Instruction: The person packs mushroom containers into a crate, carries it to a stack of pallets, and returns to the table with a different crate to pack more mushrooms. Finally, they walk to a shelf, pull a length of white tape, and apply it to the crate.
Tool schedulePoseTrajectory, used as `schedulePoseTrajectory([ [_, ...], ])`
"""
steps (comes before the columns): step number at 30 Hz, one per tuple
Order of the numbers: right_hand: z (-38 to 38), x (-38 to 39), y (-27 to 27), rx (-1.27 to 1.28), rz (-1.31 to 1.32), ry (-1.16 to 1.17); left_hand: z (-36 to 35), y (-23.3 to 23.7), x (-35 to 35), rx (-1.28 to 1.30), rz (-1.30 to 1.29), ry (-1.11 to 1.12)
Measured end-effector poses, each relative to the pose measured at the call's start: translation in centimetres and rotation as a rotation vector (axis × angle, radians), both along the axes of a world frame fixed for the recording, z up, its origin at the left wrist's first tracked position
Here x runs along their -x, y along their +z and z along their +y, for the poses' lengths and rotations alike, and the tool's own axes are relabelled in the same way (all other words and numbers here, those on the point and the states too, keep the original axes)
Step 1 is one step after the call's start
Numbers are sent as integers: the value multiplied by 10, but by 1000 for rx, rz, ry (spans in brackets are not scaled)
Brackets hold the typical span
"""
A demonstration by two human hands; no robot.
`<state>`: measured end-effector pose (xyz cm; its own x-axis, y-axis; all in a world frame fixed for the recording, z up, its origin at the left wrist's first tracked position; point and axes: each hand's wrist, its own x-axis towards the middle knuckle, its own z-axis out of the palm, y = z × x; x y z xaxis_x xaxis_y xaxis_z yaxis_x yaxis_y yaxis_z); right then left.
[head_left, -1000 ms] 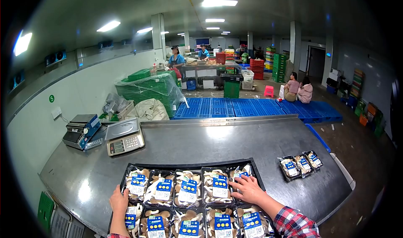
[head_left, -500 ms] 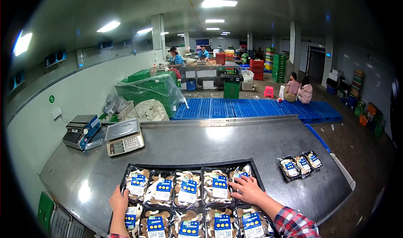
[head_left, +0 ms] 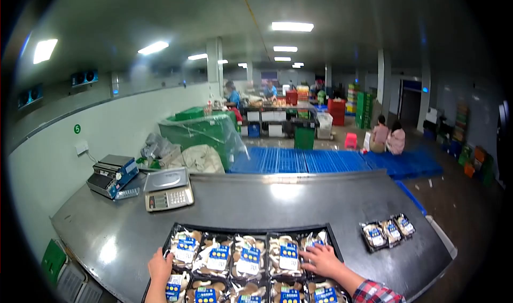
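A black crate (head_left: 235, 230) holds two visible rows of mushroom packs, clear-wrapped with blue-and-white labels. My left hand (head_left: 160, 265) is at the crate's left side, its thumb bent over the rim beside a mushroom pack (head_left: 185, 248); some of its fingers are hidden. My right hand (head_left: 324, 261) lies with fingers spread over the top right pack (head_left: 314, 239), its fingertips close to the neighbouring pack (head_left: 284, 255). The near part of the crate is cut off by the frame's lower edge.
On the steel table (head_left: 256, 202) stand a digital scale (head_left: 169, 189) and a wrapping machine (head_left: 113, 176) at the left. Three more mushroom packs (head_left: 388, 231) lie at the right. Blue pallets (head_left: 278, 160) sit beyond the table; two people (head_left: 387, 137) sit on them.
The view has tilted upward, so table and crate appear lower in the frame. Both hands stay at about the same places on the crate and packs.
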<state>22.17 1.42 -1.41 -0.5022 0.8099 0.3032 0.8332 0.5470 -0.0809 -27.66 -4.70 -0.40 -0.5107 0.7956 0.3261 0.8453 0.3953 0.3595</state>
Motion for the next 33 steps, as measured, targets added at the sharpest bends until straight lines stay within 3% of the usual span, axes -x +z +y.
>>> schedulePoseTrajectory([
  [9, 4, -2, 5, 35, 28, 3, 0, 12, -5, 28, -104, 26],
  [12, 4, -3, 2, 33, 30, 16, -3, 20, -11, -254, -124, 12],
  [14, -2, -2, 11, 21, 21, -24, 2, 7, 8, -626, -344, -45],
  [15, -4, 1, 14, 12, -8, -22, -9, 27, -5, -798, -434, -64],
  [17, -3, 5, 28, 141, 86, 13, -70, 70, -44, -955, -696, -183],
  [18, -3, 6, 24, -28, 94, 52, -108, 75, -61, -953, -507, -182],
  [19, 2, 6, 26, -39, 169, 144, -141, 68, -74, -933, -493, -135],
  [21, 22, -3, 12, -42, 184, 217, -216, 48, -101, -876, -191, -72],
  [22, 41, -13, -1, 12, 150, 262, -257, 22, -111, -803, -255, 47],
  [23, 51, -22, -12, -43, 26, 189, -290, -14, -128, -734, -331, 122],
  [25, 59, -36, -9, -76, 31, 227, -376, -86, -163, -225, -558, 304],
  [26, 52, -29, 3, -218, 65, 444, -439, -175, -189, -85, -570, 399],
  [27, 44, -21, 25, -366, 103, 665, -492, -201, -218, 315, -1084, 681],
  [29, 35, -30, 33, 254, 635, 325, -571, -218, -288, -15, -1767, 666],
  [30, 25, -17, 60, 71, 486, 266, -604, -225, -322, -191, -2151, 788],
  [31, 10, -6, 91, -110, 342, 200, -611, -223, -327, -271, -2179, 848],
  [33, -45, 65, 170, -387, 304, 519, -622, -214, -325, -436, -2222, 971],
])
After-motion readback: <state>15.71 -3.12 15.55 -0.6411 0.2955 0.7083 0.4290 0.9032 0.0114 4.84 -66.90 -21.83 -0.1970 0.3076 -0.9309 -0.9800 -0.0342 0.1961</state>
